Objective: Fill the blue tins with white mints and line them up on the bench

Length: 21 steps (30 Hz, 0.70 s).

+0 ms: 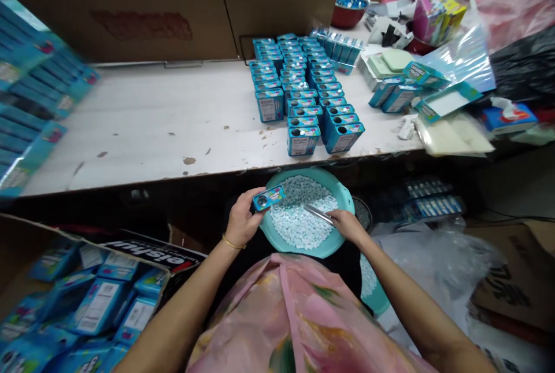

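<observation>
My left hand (243,218) grips a small blue candy box (269,198) with a round dark hole in its top. It holds the box over the left rim of a teal basin (341,191). Small pale candies (299,225) fill much of the basin. My right hand (347,225) is closed around the handle of a slim metal spoon (318,213), over the right side of the basin. The spoon's far end points left, low over the candies; its exact shape is hard to make out.
Rows of blue boxes (303,140) stand on the white table (173,124). An open carton (182,260) of similar boxes is at lower left. Stacked trays (39,89) rise at far left. A red bowl (349,14) sits at the back. Plastic bags (433,251) lie at right.
</observation>
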Available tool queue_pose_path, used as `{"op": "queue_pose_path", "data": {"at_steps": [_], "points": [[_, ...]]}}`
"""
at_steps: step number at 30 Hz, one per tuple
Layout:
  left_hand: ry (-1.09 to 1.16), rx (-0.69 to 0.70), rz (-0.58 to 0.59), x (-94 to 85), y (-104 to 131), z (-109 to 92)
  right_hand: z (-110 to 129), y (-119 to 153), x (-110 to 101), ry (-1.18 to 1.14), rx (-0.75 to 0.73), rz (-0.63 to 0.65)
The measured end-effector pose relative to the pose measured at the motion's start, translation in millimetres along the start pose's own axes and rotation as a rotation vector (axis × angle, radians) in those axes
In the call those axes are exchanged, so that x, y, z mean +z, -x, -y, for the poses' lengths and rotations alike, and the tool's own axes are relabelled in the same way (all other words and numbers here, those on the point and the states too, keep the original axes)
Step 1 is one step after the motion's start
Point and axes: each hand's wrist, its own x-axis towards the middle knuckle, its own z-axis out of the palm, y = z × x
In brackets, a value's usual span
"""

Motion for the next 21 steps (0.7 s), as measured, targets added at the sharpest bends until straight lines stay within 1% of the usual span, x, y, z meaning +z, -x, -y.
{"op": "queue_pose_path", "data": {"at_steps": [3, 8, 9, 11, 13, 15, 17, 19, 21], "points": [[0.085, 0.077, -0.057, -11.4, -18, -15, 2, -2, 10, 0.001, -0.019, 0.03], [0.101, 0.175, -0.248, -26.5, -68, -24, 5, 1, 20, -0.089, -0.048, 0.01], [0.098, 0.196, -0.256, -28.9, -75, -26, 6, 1, 21, -0.108, -0.046, 0.008], [0.073, 0.232, -0.217, -32.8, -83, -33, 7, 1, 23, -0.137, -0.035, 0.008], [0.025, 0.238, -0.151, -34.8, -81, -44, 8, 0, 23, -0.148, -0.029, 0.006], [-0.016, 0.216, -0.097, -34.1, -71, -55, 9, -2, 23, -0.153, -0.04, -0.002], [-0.026, 0.18, -0.042, -29.3, -58, -59, 9, -5, 25, -0.147, -0.053, -0.018], [0.006, 0.142, 0.04, -19.9, -46, -56, 9, -7, 28, -0.117, -0.034, -0.035], [0.059, 0.094, 0.102, -7.7, -36, -46, 11, -9, 30, -0.096, -0.016, -0.053]]}}
